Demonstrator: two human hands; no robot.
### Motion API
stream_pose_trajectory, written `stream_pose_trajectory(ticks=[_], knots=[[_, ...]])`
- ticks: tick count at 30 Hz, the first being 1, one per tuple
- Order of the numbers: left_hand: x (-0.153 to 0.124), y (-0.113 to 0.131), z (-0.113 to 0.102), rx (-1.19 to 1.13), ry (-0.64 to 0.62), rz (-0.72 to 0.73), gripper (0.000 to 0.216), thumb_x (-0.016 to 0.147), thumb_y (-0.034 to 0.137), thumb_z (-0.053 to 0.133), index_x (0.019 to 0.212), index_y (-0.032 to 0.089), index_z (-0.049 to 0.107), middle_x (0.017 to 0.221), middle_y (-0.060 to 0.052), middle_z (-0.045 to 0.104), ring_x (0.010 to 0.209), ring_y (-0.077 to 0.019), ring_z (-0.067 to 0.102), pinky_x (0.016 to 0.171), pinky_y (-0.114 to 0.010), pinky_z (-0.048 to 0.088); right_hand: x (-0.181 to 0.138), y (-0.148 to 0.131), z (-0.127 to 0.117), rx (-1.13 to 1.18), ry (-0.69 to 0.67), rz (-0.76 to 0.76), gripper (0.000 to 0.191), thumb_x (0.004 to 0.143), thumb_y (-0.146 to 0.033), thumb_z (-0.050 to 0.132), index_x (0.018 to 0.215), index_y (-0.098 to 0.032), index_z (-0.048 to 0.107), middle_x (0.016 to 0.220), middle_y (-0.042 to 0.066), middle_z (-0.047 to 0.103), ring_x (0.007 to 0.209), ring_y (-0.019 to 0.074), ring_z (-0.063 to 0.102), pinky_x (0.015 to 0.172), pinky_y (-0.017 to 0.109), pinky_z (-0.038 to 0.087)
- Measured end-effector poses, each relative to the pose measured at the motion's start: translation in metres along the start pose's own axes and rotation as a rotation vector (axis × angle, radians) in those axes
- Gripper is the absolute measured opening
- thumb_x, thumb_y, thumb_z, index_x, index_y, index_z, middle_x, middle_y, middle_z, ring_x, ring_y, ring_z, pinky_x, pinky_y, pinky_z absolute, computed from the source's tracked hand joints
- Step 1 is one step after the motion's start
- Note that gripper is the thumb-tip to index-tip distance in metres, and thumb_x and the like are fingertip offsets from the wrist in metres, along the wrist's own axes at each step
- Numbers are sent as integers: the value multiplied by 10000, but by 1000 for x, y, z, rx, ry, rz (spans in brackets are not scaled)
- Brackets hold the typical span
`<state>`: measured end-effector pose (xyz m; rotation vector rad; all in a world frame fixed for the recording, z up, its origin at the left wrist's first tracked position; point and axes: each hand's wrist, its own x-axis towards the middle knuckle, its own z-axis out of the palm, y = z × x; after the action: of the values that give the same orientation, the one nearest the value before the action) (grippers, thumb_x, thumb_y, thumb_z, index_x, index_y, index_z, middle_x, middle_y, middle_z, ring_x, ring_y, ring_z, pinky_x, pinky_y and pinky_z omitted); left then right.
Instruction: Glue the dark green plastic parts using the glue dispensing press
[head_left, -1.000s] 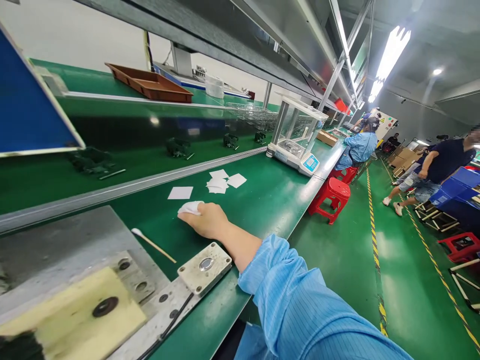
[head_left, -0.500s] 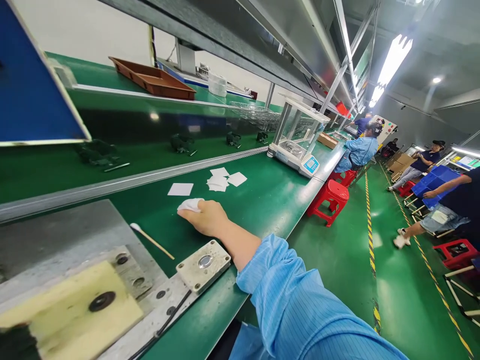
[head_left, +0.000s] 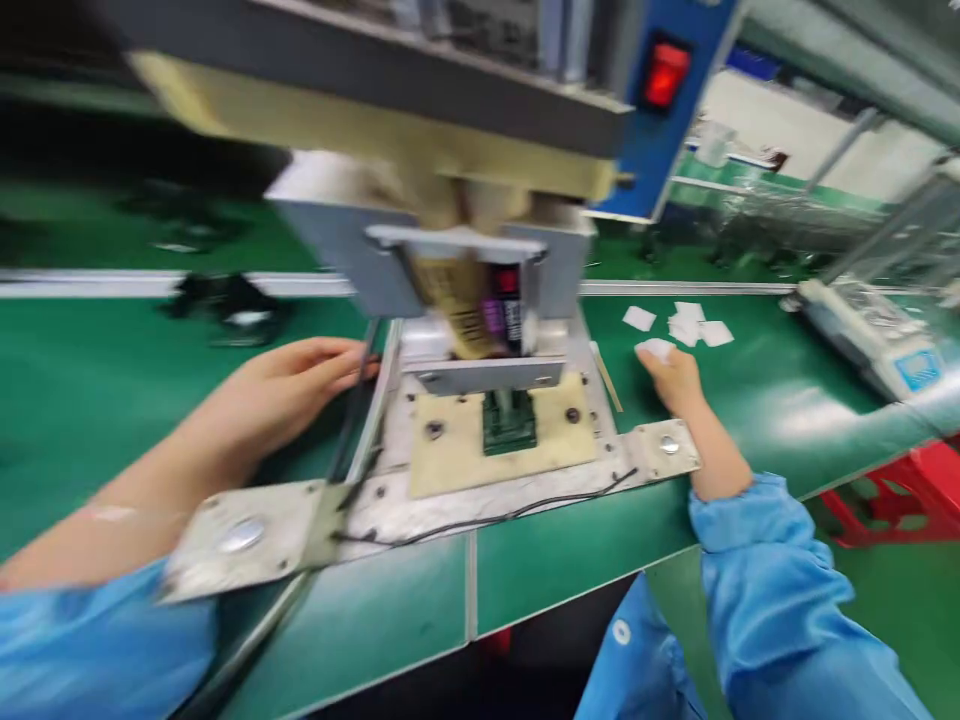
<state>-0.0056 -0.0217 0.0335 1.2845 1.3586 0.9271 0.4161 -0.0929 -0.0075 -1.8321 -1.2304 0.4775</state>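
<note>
My right hand (head_left: 677,382) rests on the green bench right of the press machine, its fingers closed around a folded white wipe (head_left: 655,348). Just beyond it lie several white square wipes (head_left: 684,328). My left hand (head_left: 304,388) is at the machine's left side, beside a dark cable. Its fingers are drawn together, and something dark shows at the fingertips, too blurred to name. Between my hands, a dark green part (head_left: 510,425) sits on the yellowish fixture plate (head_left: 450,475), below the press head (head_left: 487,372).
Button blocks flank the base, one on the left (head_left: 244,535) and one on the right (head_left: 667,447). A cotton swab (head_left: 607,378) lies right of the base. Black parts (head_left: 232,305) lie at the back left. A scale (head_left: 870,335) and red stool (head_left: 900,490) stand right.
My view has swung left, bringing the press and my left hand into sight. My right hand still grips the white wipe near the loose squares.
</note>
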Motion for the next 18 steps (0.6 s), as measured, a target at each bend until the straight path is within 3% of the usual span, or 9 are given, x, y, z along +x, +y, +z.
stream_pose_trajectory(ticks=[2,7,12,18], knots=[[2,-9,-6,-82,18,-18,508,506,474,878,790,147,613,749,8,614,746,-105,537,743,-242,443,1,9,-2,4,47,-25,329,736,-486,645,727,-162,700,711,48,687,775,246,638,802,372,483],[7,-15,2,-205,-41,-8,365,617,358,866,800,147,631,799,13,621,805,-95,548,872,-261,450,1,19,-8,-9,99,-28,369,726,-506,677,839,-158,727,760,32,682,816,235,643,820,365,500],[3,-12,3,-275,-47,2,389,599,320,893,815,134,629,797,28,614,825,-92,561,907,-260,443,1,19,-9,27,85,-92,337,777,-453,667,930,-161,740,851,43,700,877,232,650,885,384,497],[2,-11,2,-266,-64,8,329,675,293,853,829,122,619,802,26,613,817,-88,561,921,-278,439,2,19,-10,-5,95,-67,329,768,-473,682,866,-162,726,818,48,680,855,239,642,852,388,502]])
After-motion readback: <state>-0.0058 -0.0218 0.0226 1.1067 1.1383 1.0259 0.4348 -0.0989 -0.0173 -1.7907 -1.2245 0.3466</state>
